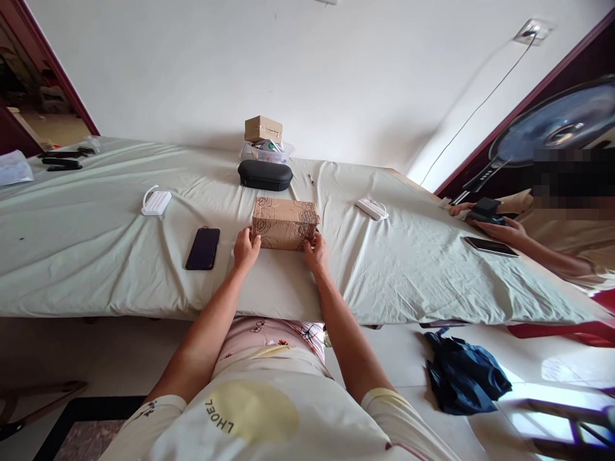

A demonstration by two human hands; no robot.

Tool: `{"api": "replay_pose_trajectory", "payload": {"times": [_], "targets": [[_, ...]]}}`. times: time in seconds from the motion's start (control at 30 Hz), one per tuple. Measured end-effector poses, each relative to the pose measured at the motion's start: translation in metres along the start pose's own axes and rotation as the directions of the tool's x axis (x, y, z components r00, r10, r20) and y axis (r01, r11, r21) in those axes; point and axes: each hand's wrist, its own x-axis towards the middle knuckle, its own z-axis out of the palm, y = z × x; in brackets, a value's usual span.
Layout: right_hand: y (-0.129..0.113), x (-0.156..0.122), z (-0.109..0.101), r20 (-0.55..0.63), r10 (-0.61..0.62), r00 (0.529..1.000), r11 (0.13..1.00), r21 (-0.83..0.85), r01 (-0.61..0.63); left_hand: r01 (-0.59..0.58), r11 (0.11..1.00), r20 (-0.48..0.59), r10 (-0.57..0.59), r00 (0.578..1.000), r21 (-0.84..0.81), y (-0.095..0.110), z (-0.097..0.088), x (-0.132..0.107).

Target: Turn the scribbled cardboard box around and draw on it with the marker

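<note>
Both grips (pixel 246 248) (pixel 316 250) seemingly pinch box (pixel 284 224) edges, open cloth (pixel 342 224) rightward.

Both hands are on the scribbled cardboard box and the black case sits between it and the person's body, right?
No, the head view shows the black case beyond the scribbled cardboard box, toward the wall. The left hand and right hand are on that box.

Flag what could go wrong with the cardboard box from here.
The left hand and right hand hold the cardboard box near its front corners, so it might tip backward if lifted.
Pushed forward, it could bump the black case just behind.
Slid sideways, it may catch on the wrinkled cloth.
</note>
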Motion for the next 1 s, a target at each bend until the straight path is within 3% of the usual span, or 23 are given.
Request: {"api": "replay_pose_trajectory", "payload": {"times": [0.17,0.3,0.43,0.73,1.0], "targets": [[-0.002,-0.004,0.002,0.081,0.071,0.994,0.990,-0.128,-0.060,0.057,0.992,0.109,-0.070,0.992,0.116,0.000,0.001,-0.002],[-0.004,-0.005,0.002,0.133,0.106,0.985,0.967,-0.244,-0.071,0.061,0.989,0.128,-0.079,0.989,0.137,0.000,0.000,-0.002],[-0.001,-0.005,0.003,0.139,0.109,0.984,0.966,-0.249,-0.071,0.066,0.988,0.131,-0.084,0.988,0.138,0.000,0.000,-0.001],[0.002,-0.005,0.007,0.038,-0.054,0.998,0.993,-0.100,0.058,0.008,0.993,0.005,-0.009,1.000,0.121,0.003,0.002,-0.004],[-0.030,-0.023,0.014,-0.010,-0.122,0.993,0.954,-0.276,0.114,-0.022,0.989,-0.017,0.025,1.000,0.143,0.024,0.012,-0.020]]}}
